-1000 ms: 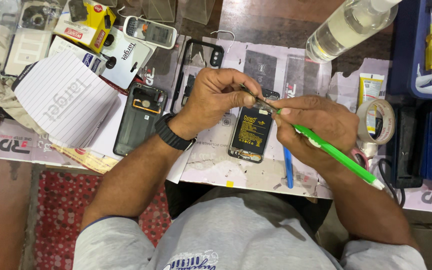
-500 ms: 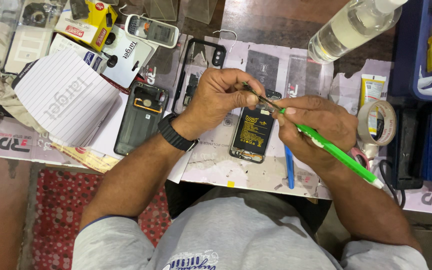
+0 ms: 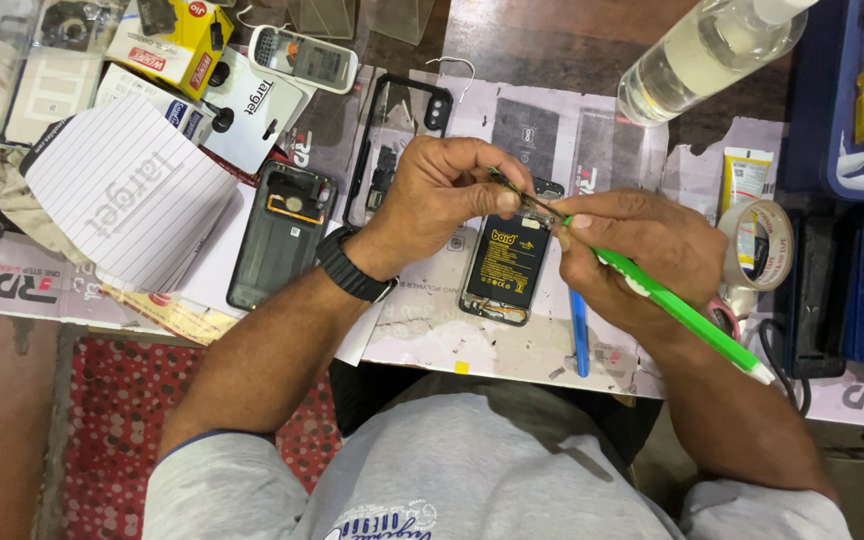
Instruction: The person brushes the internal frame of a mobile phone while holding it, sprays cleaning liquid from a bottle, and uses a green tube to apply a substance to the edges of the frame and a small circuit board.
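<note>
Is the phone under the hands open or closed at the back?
Open. The phone lies with its back off, so the black battery shows, and a dark back cover lies apart, beside the left hand.

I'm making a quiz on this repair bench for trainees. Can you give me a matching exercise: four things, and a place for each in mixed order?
Things:
1. green tool
2. opened phone
3. clear bottle
4. lined notepad

Places:
A. top of the picture, lying on the wooden table
B. held in the right hand
C. on the mat under both hands
D. far side of the left hand, beside the black back cover

Pairs: 1-B, 2-C, 3-A, 4-D
</note>
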